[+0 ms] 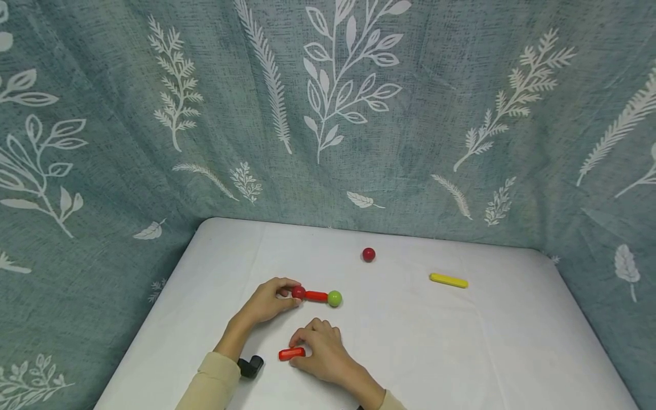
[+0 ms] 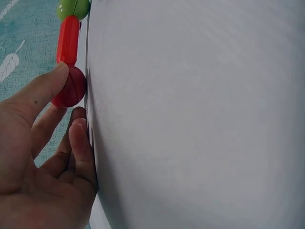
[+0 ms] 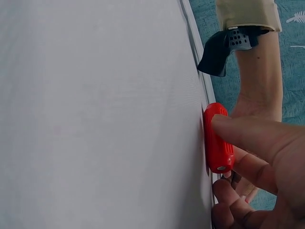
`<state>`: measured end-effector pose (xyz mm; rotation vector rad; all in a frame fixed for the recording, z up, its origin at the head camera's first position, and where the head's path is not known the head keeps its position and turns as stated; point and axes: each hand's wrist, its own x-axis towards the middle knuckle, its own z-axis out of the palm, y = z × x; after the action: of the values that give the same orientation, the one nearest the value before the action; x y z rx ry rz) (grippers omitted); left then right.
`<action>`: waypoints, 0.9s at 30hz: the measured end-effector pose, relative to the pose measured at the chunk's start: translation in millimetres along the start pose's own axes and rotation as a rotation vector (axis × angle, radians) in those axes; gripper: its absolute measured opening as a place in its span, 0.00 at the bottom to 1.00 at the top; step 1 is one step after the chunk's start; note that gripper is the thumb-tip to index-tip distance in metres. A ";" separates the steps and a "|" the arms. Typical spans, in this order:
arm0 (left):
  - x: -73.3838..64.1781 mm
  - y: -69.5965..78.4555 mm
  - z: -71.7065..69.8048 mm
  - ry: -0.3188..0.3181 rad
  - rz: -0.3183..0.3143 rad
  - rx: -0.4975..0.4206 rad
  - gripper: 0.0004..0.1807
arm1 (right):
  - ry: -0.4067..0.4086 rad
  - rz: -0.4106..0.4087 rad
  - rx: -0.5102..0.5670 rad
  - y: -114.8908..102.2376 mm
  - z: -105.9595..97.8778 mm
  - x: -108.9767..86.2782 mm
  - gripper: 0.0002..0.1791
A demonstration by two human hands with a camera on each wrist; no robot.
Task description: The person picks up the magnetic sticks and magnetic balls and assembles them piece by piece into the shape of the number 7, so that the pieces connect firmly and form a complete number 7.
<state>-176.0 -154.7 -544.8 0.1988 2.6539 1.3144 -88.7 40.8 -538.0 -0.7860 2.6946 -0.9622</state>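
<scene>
My left hand [image 1: 269,302] pinches a dark red ball [image 1: 299,292] between thumb and fingers. That ball sits on one end of a ridged red rod [image 1: 316,296], and a green ball [image 1: 335,299] sits on the other, the three joined in a line over the white table. Closer to me, my right hand [image 1: 324,350] holds a separate short red rod [image 1: 290,354] by its right end. In the right wrist view, the thumb lies along this rod [image 3: 218,143], whose near end shows a small metal-coloured disc.
A loose dark red ball [image 1: 369,254] lies toward the back of the white table [image 1: 512,341]. Right of it is a yellow rod [image 1: 449,280]. A black device [image 1: 250,367] is worn on the left wrist. Blue-green leaf-patterned cloth [image 1: 410,114] hangs behind the table.
</scene>
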 end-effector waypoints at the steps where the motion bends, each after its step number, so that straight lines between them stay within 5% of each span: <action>1: -0.4 0.2 -0.3 0.001 -0.001 -0.001 0.20 | -0.001 -0.002 0.005 0.3 -0.4 -0.1 0.12; 12: -1.1 -1.9 -0.7 -0.002 0.003 -0.008 0.20 | 0.011 0.004 0.142 19.4 -14.2 -7.6 0.11; 27: -1.7 -1.6 0.2 0.003 -0.008 -0.011 0.20 | 0.176 0.102 0.160 65.0 -59.5 -27.6 0.12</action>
<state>-174.4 -155.8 -546.0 0.1845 2.6470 1.3271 -112.3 129.9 -533.1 -0.5516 2.7265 -1.2569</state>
